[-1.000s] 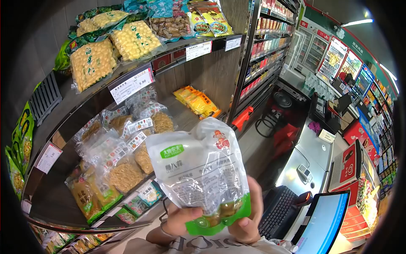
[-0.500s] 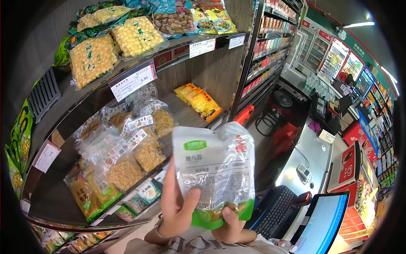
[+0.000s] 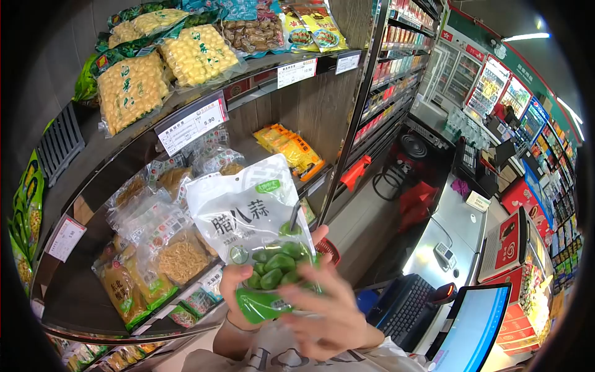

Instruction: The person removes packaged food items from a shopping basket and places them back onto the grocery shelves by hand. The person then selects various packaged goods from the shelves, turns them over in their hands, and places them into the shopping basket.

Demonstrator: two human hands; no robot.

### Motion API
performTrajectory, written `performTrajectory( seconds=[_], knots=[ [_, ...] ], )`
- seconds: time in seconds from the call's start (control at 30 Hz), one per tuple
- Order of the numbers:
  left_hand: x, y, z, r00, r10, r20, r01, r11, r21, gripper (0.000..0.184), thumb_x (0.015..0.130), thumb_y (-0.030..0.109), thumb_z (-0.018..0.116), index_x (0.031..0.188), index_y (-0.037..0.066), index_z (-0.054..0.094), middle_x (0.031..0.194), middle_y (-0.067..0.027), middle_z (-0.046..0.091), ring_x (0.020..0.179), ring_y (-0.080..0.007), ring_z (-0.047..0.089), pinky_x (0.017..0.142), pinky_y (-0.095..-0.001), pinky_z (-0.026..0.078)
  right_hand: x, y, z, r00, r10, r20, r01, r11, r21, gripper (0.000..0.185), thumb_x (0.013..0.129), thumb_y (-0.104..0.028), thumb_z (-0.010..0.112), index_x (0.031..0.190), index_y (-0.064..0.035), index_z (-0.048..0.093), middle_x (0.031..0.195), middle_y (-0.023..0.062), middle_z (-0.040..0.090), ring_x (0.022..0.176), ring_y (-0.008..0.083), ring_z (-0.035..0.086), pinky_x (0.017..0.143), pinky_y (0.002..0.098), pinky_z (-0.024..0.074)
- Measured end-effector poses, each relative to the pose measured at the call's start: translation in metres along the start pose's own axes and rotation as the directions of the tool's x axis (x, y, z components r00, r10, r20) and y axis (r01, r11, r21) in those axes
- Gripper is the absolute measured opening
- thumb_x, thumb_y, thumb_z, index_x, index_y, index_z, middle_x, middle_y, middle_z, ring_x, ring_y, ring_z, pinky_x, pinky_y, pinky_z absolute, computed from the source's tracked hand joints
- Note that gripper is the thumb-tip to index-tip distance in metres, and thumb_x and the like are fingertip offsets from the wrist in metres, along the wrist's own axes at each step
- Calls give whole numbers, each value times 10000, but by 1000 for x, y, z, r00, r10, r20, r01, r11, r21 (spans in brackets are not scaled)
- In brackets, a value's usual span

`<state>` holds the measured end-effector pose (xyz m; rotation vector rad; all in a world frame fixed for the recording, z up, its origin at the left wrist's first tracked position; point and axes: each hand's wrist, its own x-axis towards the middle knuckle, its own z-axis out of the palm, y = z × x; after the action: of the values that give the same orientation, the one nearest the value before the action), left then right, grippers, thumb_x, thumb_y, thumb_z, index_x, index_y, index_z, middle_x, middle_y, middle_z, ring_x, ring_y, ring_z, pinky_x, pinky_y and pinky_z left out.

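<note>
A stand-up pouch of green pickled garlic (image 3: 273, 263) is held upright but tilted in front of the shelf, its white printed front facing me. My left hand (image 3: 232, 294) grips its lower left edge, thumb on the front and the other fingers hidden behind. Across the lower right of the pouch is my right hand (image 3: 334, 307), smeared by motion, with its fingers apart; whether it touches the plastic is unclear. Clear bags of brownish dried food (image 3: 183, 254) lie on the shelf just behind the pouch.
Bags of pale round beads (image 3: 133, 93) fill the upper shelf, above a price tag (image 3: 192, 123). Yellow packets (image 3: 290, 150) lie further right. To the right stand a counter with a keyboard (image 3: 406, 322), a monitor (image 3: 471, 328) and a red display box (image 3: 524, 279).
The pouch has turned from its printed back to its front and shifted left. My right hand has let go of its lower edge and now moves across the front.
</note>
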<state>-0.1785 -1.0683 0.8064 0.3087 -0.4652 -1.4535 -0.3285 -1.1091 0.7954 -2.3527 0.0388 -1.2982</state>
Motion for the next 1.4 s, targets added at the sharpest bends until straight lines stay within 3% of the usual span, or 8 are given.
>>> performTrajectory(
  seconds=[0.1,0.23,0.47,0.7,0.97,1.2,1.3,1.4],
  knots=[
    [1,0,3,1000,6,-17,-7,999,-49,941,763,337,577,1536,-38,194,1559,-252,311,1330,-346,493,1101,-449,425,-10,11,16,807,380,-452,-238,910,340,574,816,-163,699,1316,47,510,1495,297,388,1399,428,367,1140,540,288],
    [-21,-1,-24,962,-87,-259,99,995,34,642,826,155,603,1404,-53,418,1338,-206,568,1159,-297,623,1008,-402,499,-24,12,13,652,751,102,-294,126,947,833,866,-141,730,1517,36,242,1500,191,391,1414,250,369,1159,384,286],
    [-9,-8,-23,947,319,-32,-258,819,513,434,947,43,625,1352,-14,480,1245,-114,626,1067,-182,627,906,-317,501,-22,0,30,536,837,-108,-230,268,936,584,921,-34,665,1422,51,377,1242,133,607,1106,182,595,958,318,468],
    [-5,-5,-11,962,240,-127,-93,732,675,423,1001,71,575,1388,-18,429,1268,-82,584,1132,-147,559,973,-289,444,-22,2,43,425,819,-386,-343,541,768,493,894,-66,646,1333,51,455,1142,131,640,1018,189,626,895,312,498],
    [-15,-16,-20,925,349,-150,-87,579,810,350,999,143,610,1282,-37,510,1128,-93,647,1004,-136,607,865,-283,495,-23,-4,46,414,823,-389,-265,518,814,521,901,-36,698,1346,63,446,1146,117,655,1006,152,621,883,281,496],
    [-15,-23,-19,882,390,-265,-70,664,745,469,998,211,616,1380,-13,461,1205,-101,616,1056,-173,606,909,-303,487,-32,-6,44,500,782,-371,-236,536,811,595,884,-30,712,1386,80,411,1204,167,645,1067,194,626,949,322,494],
    [-9,-26,-20,812,579,68,-337,372,865,734,963,199,660,1531,6,239,1442,-181,429,1245,-218,531,1003,-342,453,-23,-2,41,795,360,-487,-318,933,170,567,859,1,702,1358,124,461,1307,314,569,1234,410,580,1036,442,469],
    [-14,-22,-33,980,159,124,-198,869,453,964,883,375,657,1572,17,86,1583,-211,226,1418,-317,364,1141,-452,347,-5,11,19,994,23,107,-8,989,-146,503,777,-11,727,1234,137,578,1376,299,519,1311,479,493,1059,491,470]
  ],
)
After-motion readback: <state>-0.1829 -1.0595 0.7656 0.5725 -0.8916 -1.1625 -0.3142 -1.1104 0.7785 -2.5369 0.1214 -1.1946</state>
